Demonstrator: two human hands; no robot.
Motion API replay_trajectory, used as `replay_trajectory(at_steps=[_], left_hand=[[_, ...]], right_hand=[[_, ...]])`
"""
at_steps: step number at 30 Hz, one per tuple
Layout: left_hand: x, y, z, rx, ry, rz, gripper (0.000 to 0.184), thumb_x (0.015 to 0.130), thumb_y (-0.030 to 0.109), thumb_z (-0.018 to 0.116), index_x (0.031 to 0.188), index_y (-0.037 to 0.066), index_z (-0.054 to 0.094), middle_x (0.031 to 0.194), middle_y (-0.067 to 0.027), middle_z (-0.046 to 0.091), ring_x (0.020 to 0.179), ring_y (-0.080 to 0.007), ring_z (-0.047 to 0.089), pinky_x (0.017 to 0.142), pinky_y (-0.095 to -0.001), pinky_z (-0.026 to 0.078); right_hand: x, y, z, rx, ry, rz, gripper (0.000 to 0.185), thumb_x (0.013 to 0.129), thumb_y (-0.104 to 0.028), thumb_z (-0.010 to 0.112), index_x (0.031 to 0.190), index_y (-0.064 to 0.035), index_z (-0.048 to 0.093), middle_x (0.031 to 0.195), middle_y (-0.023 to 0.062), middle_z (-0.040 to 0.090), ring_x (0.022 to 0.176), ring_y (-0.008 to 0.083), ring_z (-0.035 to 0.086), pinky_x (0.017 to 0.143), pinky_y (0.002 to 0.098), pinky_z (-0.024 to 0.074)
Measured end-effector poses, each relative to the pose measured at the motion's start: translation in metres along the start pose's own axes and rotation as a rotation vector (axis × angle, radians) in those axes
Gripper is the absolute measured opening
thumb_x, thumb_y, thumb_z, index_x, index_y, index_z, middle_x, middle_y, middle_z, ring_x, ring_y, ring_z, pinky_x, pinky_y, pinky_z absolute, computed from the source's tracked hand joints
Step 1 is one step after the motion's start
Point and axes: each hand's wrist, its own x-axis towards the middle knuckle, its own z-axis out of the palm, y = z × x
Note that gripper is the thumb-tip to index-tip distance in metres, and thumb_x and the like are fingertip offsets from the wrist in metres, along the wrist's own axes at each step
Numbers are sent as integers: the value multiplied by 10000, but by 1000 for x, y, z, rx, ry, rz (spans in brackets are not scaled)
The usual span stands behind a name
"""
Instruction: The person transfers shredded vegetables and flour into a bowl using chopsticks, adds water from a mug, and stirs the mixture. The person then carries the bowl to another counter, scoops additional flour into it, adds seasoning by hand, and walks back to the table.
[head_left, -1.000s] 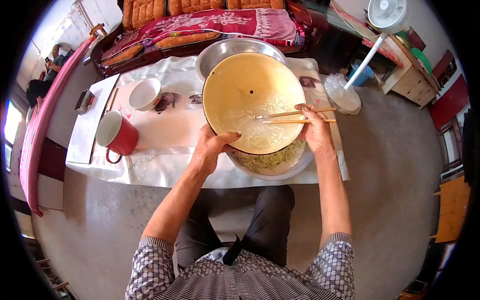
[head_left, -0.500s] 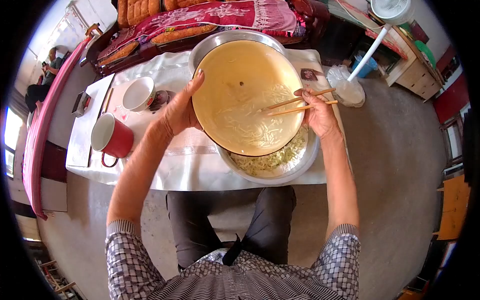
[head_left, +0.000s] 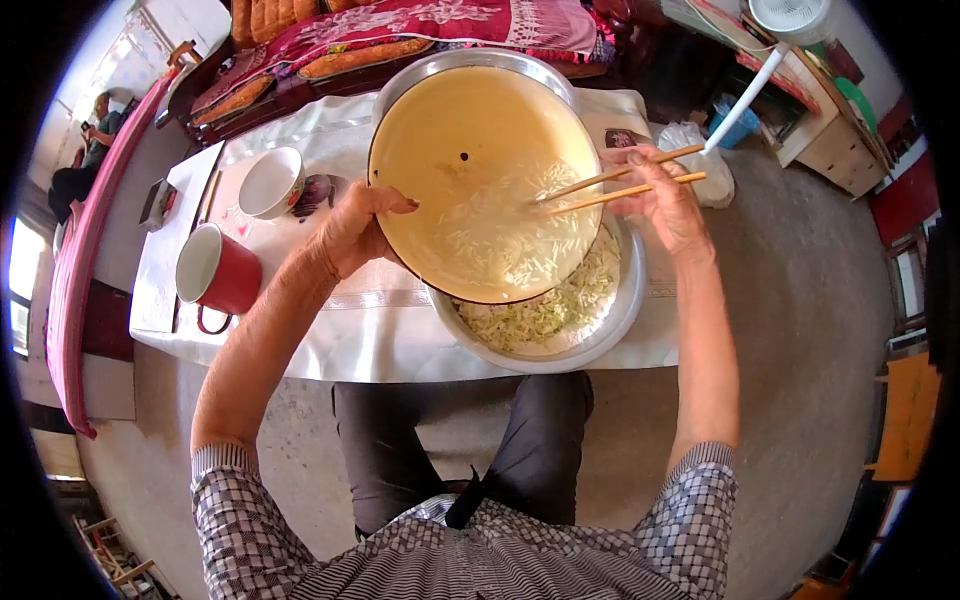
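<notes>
Basin [head_left: 450, 120], one in number, is held above the table [head_left: 370, 345], tipped so that its mouth faces the wearer. Its inside is yellow and glossy, its rim dark, and one dark spot marks the far wall. Cloudy liquid [head_left: 470, 215] has pooled toward the basin's near right side, along with pale shreds [head_left: 525, 260], too many to count, thick by the near edge.

Two grey bowls are next in size. The far bowl [head_left: 480, 58] shows only as a shiny curved rim beyond the basin; what it holds is hidden. The near bowl [head_left: 634, 290] sits partly below the basin, on its near side, and holds light greens [head_left: 525, 325], finely cut, with white matter about them that I cannot identify.

One mug [head_left: 235, 283], red outside and pale inside, stands left of the basin, well apart; its bottom is out of sight.

Two hands are at the basin. The left hand [head_left: 355, 225] is clamped on the left rim, thumb inside, the other fingers hidden behind the wall. The right hand [head_left: 660, 200], beside the right rim, has its fingers closed around the chopsticks [head_left: 630, 191]; whether it also touches the rim I cannot tell.

One white bowl [head_left: 270, 185] stands left of the basin, just past the left hand. Chopsticks number two, wooden, slanting over the basin's right rim, tips close together at the liquid.
</notes>
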Motion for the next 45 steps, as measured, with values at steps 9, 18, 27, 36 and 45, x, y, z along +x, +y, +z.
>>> replay_trajectory(at_steps=[9, 18, 27, 36, 45], left_hand=[[-12, -11, 4, -50, 77, 187, 487, 697, 129, 561, 1139, -37, 443, 968, -127, 589, 810, -242, 631, 685, -390, 551], [-12, -33, 16, -146, 49, 213, 511, 711, 120, 541, 1177, -40, 407, 1061, -160, 555, 877, -285, 616, 701, -432, 545], [-5, -31, 15, -199, 11, 136, 510, 711, 77, 529, 1193, -24, 396, 1081, -140, 541, 943, -271, 590, 753, -427, 528], [-12, -32, 22, -152, 74, 148, 484, 702, 71, 540, 1162, -26, 429, 1047, -123, 552, 915, -238, 595, 737, -399, 534], [-15, -37, 13, -170, 65, 179, 487, 708, 82, 532, 1161, -55, 416, 1052, -148, 553, 878, -255, 611, 691, -408, 547]], right_hand=[[-42, -7, 1, -206, 137, -36, 368, 823, -356, 555, 983, -25, 570, 901, 74, 615, 827, 135, 584, 564, 230, 500], [-25, 21, 19, 275, 49, 113, 366, 826, -341, 587, 1021, -35, 542, 1086, 112, 538, 946, 264, 548, 591, 449, 554], [-31, 11, 12, 79, 88, 57, 329, 821, -352, 577, 940, -45, 573, 908, 67, 601, 823, 176, 599, 511, 289, 522], [-31, -43, 5, -501, 181, -14, 325, 814, -378, 554, 887, -64, 602, 737, 11, 592, 560, 45, 500, 429, 164, 341], [-44, -52, 1, -424, 192, -232, 287, 889, -218, 484, 1007, 40, 533, 810, 110, 609, 562, 88, 530, 505, 201, 452]])
